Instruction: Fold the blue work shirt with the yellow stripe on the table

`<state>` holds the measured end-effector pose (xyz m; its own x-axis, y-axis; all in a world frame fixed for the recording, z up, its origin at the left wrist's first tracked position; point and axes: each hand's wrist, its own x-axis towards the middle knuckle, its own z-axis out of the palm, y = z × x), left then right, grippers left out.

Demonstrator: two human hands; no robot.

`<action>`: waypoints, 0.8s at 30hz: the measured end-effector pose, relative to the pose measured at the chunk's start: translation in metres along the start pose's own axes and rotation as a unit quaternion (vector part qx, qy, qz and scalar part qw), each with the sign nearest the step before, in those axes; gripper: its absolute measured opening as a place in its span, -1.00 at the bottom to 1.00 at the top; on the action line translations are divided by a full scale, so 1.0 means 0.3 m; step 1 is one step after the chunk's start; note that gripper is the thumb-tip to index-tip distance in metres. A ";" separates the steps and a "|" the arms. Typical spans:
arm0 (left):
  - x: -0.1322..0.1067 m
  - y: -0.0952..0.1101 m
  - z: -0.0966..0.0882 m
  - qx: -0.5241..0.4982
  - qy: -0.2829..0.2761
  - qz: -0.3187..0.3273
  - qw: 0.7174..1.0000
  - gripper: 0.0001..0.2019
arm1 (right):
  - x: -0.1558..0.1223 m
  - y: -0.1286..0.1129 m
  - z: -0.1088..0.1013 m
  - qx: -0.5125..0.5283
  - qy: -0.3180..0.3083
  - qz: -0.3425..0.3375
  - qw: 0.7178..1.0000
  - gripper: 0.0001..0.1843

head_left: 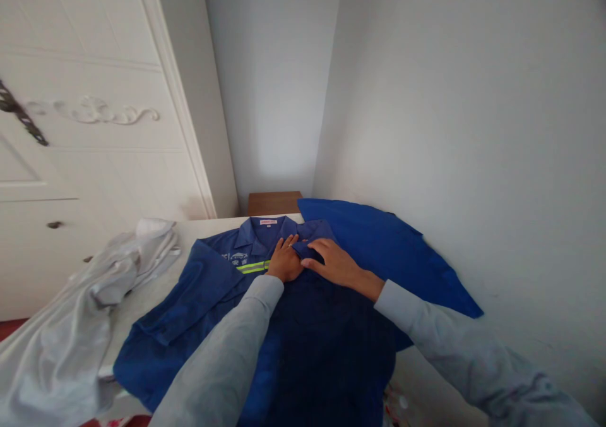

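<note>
A dark blue work jacket (312, 338) lies front side up, its collar pointing away from me, with a yellow-green reflective stripe and white lettering on the chest. One sleeve (203, 282) is folded inward over the left side. My left hand (286, 260) rests on the chest with its fingers stretched out, pressing the cloth. Close beside it, my right hand (337, 264) has thumb and fingers around a folded edge of the jacket's blue cloth, which looks like a sleeve end. Part of that edge is hidden by the hands.
A brighter blue cloth (379, 244) lies behind on the right, against the wall. Crumpled white fabric (89, 313) hangs over the left part of the white table (189, 231). A white cabinet (95, 174) stands at the left; a brown wooden piece (274, 203) is behind.
</note>
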<state>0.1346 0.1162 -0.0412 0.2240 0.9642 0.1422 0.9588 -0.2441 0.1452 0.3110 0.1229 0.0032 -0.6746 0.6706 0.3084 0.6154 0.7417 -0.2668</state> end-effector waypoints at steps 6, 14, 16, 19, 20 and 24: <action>-0.002 0.011 -0.013 0.005 -0.006 -0.010 1.000 -0.43 | -0.060 -0.008 0.017 -0.083 -0.033 -0.007 0.996 -0.60; 0.002 0.007 -0.001 0.017 -0.002 -0.002 1.000 -0.45 | -0.077 -0.043 0.025 -0.133 -0.018 -0.028 0.991 -0.50; 0.005 0.007 0.002 0.013 0.000 -0.003 1.000 -0.44 | -0.079 -0.051 0.035 -0.147 -0.015 -0.011 0.989 -0.49; 0.006 0.009 0.001 0.005 -0.004 -0.002 1.000 -0.42 | -0.075 -0.051 0.046 -0.159 -0.015 -0.006 0.987 -0.67; 0.005 0.011 0.000 0.003 -0.006 -0.004 1.000 -0.42 | -0.073 -0.049 0.047 -0.157 -0.014 -0.005 0.988 -0.69; -0.002 0.016 -0.005 -0.011 -0.001 -0.009 1.000 -0.37 | -0.069 -0.026 0.021 -0.094 -0.002 0.018 0.995 -0.75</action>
<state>0.1388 0.1143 -0.0392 0.2078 0.9684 0.1383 0.9585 -0.2297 0.1686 0.3175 0.1034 -0.0069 -0.6527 0.6969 0.2974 0.7041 0.7028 -0.1016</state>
